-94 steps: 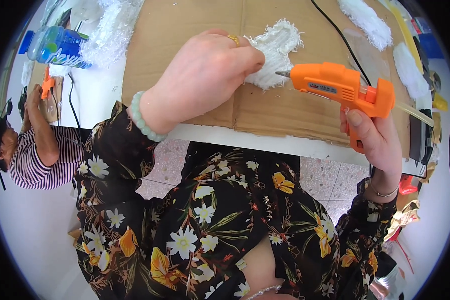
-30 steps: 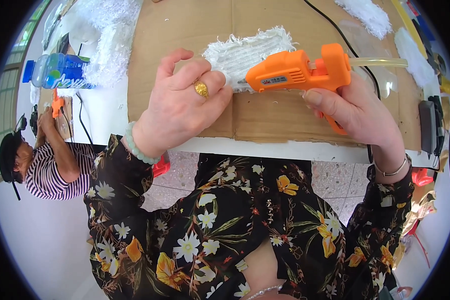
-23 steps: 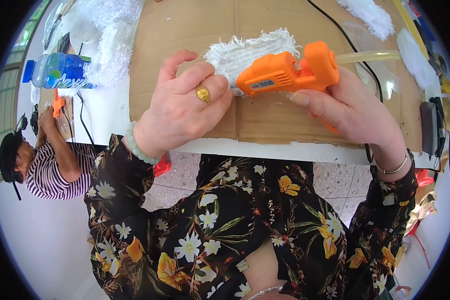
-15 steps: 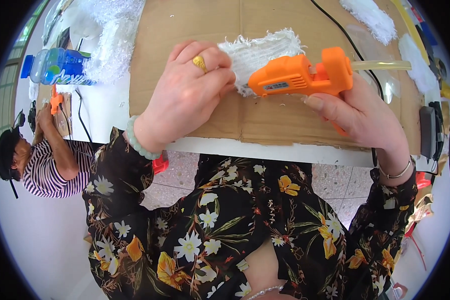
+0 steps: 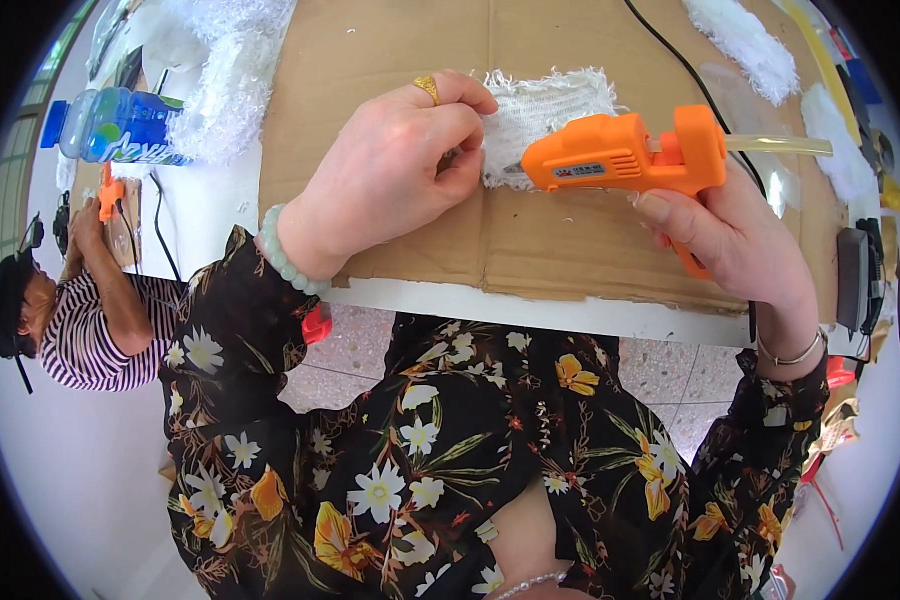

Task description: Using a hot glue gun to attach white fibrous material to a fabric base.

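Observation:
A small rectangle of white fabric [image 5: 545, 105] with frayed, shaggy edges lies on the brown cardboard [image 5: 400, 40]. My left hand [image 5: 405, 165] is closed at its left edge, thumb and fingers bent together there; the exact pinch is partly hidden behind the fingers. In my right hand [image 5: 735, 225] is an orange hot glue gun [image 5: 610, 155], lying level with its metal nozzle pointing left. The nozzle tip is over the fabric's lower left corner, close to my left fingertips. A clear glue stick [image 5: 785, 146] sticks out of the gun's back end.
White shaggy fabric [image 5: 225, 90] is heaped at the left beside a blue-labelled bottle [image 5: 120, 125]. More white strips [image 5: 745, 45] lie at the far right. A black cord [image 5: 670, 55] crosses the cardboard. At the left edge, a person in stripes [image 5: 110, 335] works near another orange glue gun [image 5: 110, 195].
Both hands, the glue gun and the fabric have shifted slightly to the right. The nozzle, mostly covered before, now shows beside my left fingers, which have turned a little.

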Available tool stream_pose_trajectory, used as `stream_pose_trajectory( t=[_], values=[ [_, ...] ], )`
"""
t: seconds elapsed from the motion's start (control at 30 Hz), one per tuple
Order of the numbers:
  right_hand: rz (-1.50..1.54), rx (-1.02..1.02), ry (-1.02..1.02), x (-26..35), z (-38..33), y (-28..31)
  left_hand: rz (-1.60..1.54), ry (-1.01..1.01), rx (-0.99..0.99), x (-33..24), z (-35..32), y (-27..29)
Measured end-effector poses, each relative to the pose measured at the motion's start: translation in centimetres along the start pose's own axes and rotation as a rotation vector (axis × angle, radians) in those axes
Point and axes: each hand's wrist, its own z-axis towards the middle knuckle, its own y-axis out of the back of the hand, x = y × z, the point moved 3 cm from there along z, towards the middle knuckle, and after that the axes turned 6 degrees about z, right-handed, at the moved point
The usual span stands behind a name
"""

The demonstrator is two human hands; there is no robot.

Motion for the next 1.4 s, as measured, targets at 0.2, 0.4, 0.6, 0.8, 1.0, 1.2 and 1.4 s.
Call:
stream_pose_trajectory(
  t=[0.2, 0.4, 0.6, 0.8, 1.0, 1.2, 1.4],
  values=[
    [-0.073, -0.013, 0.042, 0.7, -0.3, 0.2, 0.044, -0.038, -0.018, -0.5, 0.0, 0.2],
    [-0.034, -0.032, 0.029, 0.0, -0.3, 0.2, -0.097, -0.014, 0.097, -0.5, -0.2, 0.8],
    [-0.007, -0.004, -0.023, 0.0, -0.1, 0.1, 0.015, -0.167, 0.025, -0.9, -0.2, 0.7],
    [0.027, -0.018, -0.031, 0.0, -0.1, 0.1, 0.027, -0.158, 0.070, -0.1, 0.3, 0.1],
    [-0.008, 0.014, -0.051, 0.5, 0.0, 0.2, 0.053, -0.169, 0.074, -0.2, 0.4, -0.2],
    [-0.029, -0.005, 0.000, 0.2, -0.6, 0.8, 0.066, -0.152, 0.047, -0.6, 0.5, -0.2],
    [0.129, -0.120, -0.007, 0.0, -1.7, 1.0, 0.034, -0.091, -0.027, -0.4, 0.6, 0.5]
  ],
)
